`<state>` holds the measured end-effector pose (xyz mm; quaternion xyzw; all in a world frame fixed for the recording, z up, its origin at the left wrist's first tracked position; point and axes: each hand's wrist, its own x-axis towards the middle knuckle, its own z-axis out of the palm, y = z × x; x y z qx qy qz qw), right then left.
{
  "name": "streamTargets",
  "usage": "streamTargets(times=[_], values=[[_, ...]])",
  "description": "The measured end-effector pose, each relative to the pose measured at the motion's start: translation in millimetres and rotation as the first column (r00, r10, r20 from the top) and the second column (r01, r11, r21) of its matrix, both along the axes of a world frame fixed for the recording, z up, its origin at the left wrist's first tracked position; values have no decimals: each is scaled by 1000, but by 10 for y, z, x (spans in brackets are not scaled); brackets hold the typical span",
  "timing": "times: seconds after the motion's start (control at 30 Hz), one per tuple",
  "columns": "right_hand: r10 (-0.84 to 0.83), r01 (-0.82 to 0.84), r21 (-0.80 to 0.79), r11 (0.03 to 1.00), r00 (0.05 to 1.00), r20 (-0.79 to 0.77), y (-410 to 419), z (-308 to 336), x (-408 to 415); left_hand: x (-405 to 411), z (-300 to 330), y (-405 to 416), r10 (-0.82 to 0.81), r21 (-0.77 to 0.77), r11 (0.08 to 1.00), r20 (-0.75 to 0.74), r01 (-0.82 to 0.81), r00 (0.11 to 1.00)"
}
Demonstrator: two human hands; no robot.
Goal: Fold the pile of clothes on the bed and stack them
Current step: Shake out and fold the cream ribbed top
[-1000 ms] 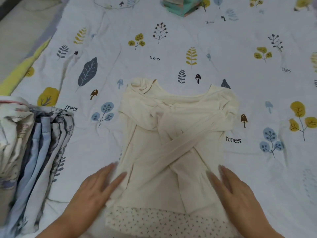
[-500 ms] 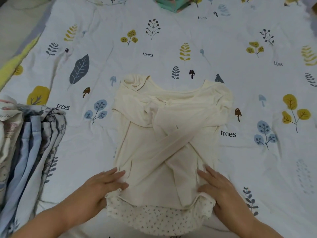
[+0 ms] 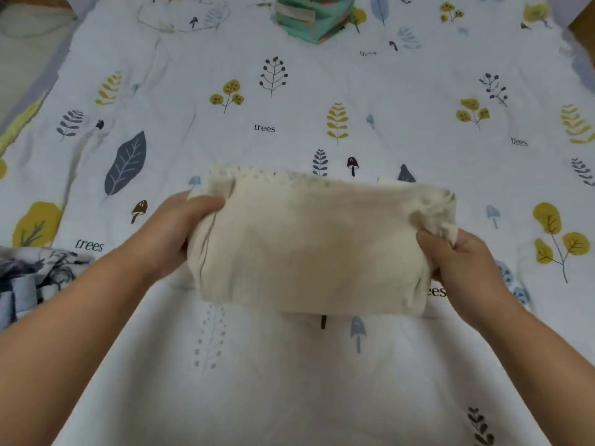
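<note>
Cream garment (image 3: 315,246) with dotted hem, white leaf-and-mushroom print bedsheet (image 3: 289,381), teal folded cloth (image 3: 309,20), blue-grey patterned pile (image 3: 29,278)

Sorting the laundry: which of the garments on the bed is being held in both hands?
The cream top, gripped at its ends by the left hand and right hand; the teal garment and blue-patterned clothes lie untouched.

Soft, even, fairly bright light fills the frame, with no glare. A faint shadow lies on the bed (image 3: 289,365) under the garment (image 3: 309,246), whose top edge is motion-blurred. Wide-angle distortion bends the frame's edges, and the whole picture is slightly soft.
</note>
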<state>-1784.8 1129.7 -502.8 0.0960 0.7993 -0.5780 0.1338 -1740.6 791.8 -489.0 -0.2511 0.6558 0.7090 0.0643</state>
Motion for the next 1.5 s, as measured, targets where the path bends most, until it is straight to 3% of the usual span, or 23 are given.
streamTargets(times=[0.07,0.13,0.17,0.27,0.33,0.43,0.6,0.7,0.8,0.9,1.03,1.1,1.17,1.27,1.33,1.37,1.43,1.5], values=[[-82,82,-39,996,997,9,-108,-96,-243,-328,-87,-33,80,-21,997,19,-79,997],[-131,127,124,984,991,29,-202,-248,-410,-530,-244,-50,171,-168,973,67,-157,983],[-156,138,255,957,986,52,-229,-335,-457,-576,-345,-54,197,-322,935,115,-151,974],[-230,156,602,783,972,47,-304,-467,-426,-481,-583,9,293,-778,626,173,-52,940],[-297,168,651,741,950,93,-316,-523,-346,-342,-713,97,370,-858,513,211,-9,905],[-280,136,526,839,938,204,-337,-599,-242,-175,-890,254,338,-796,600,337,75,879],[-168,76,426,901,969,183,-301,-548,-212,-38,-873,304,263,-656,750,179,-84,948],[-116,38,424,905,980,161,-83,-373,-79,240,-721,253,256,-647,755,137,-109,957],[-78,-61,446,893,955,287,138,-328,255,735,-676,280,203,-648,761,254,11,946],[-73,-172,543,822,914,399,194,-417,502,1054,-751,349,101,-696,678,406,236,908],[-92,-29,649,760,984,151,41,-425,402,832,-720,408,141,-841,537,167,66,976],[-41,-20,699,715,997,70,-27,-491,256,599,-749,408,93,-865,493,161,94,983],[-2,-24,741,671,999,34,-57,-547,86,395,-799,326,129,-838,542,162,67,978],[-140,201,592,781,979,-148,27,-574,-159,212,-813,187,298,-671,707,-7,-226,955],[-246,325,493,807,944,-219,74,-584,-262,167,-842,128,355,-627,718,-42,-302,934],[-229,304,534,789,952,-204,77,-625,-294,147,-859,114,357,-637,718,-8,-280,934],[-172,172,681,712,983,-68,31,-698,-303,117,-913,133,325,-748,651,123,-128,938],[-172,139,748,649,984,-34,-41,-725,-275,86,-923,206,353,-867,497,162,-38,922]])
